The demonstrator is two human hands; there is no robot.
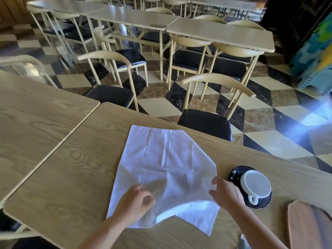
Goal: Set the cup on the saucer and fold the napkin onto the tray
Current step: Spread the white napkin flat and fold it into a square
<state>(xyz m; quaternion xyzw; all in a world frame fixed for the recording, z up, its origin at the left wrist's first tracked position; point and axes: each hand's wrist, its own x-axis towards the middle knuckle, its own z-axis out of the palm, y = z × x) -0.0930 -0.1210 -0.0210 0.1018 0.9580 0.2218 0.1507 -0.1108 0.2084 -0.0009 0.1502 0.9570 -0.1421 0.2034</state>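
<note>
A white cloth napkin [161,159] lies spread on the wooden table [71,168], creased, its far right corner turned in. My left hand [134,200] rests on its near part with fingers loosely curled. My right hand [226,193] is at the napkin's right edge, fingers apart and touching the cloth. A white cup [256,186] stands on a dark saucer [235,174] just right of my right hand, handle toward me. A brown wooden tray [309,227] shows at the bottom right corner, partly cut off.
A second wooden table [36,114] butts against the left side. A chair with a black seat [204,123] stands at the table's far edge. More tables and chairs fill the checkered floor beyond.
</note>
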